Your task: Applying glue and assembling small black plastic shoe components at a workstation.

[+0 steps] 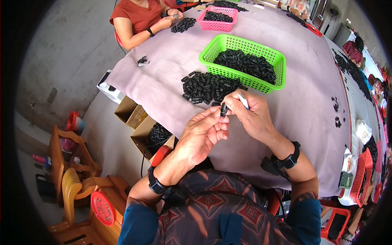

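Observation:
Between the thumb and fingertips of my left hand is a small black cylindrical plastic piece. My right hand is closed around a slim white-handled tool, and its fingertips meet the upper end of the black piece. The tool's working end is hidden by my fingers. Just beyond my hands, a heap of similar black pieces lies on the pale mauve tablecloth. Behind it stands a green plastic basket holding many more of them.
Across the table at far left, a person in a red top works beside a pink basket and a small black pile. Cardboard boxes sit below the table's left edge, near a wooden chair. A red basket stands at right.

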